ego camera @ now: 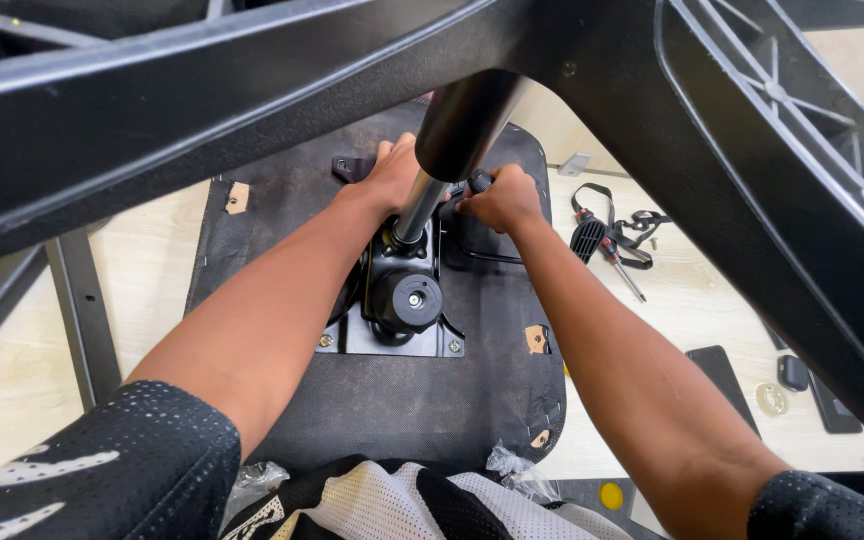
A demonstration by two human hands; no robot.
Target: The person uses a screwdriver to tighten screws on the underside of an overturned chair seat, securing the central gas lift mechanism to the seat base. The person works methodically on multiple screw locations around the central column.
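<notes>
On the upturned black fabric-covered chair seat [282, 240], the left hand [394, 172] rests behind the shiny metal gas cylinder [420, 205], its fingers hidden, while the right hand [500, 198] has fingers clenched around a small black lever knob [479, 181] beside the black metal tilt mechanism [402, 300].

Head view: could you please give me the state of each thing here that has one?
Seat: upside down on the floor.
Gas cylinder: standing in the mechanism.
Star base: on the cylinder, legs overhead.
Left hand: behind the cylinder.
Right hand: closed on a small black lever.
Screwdriver: lying unused.
</notes>
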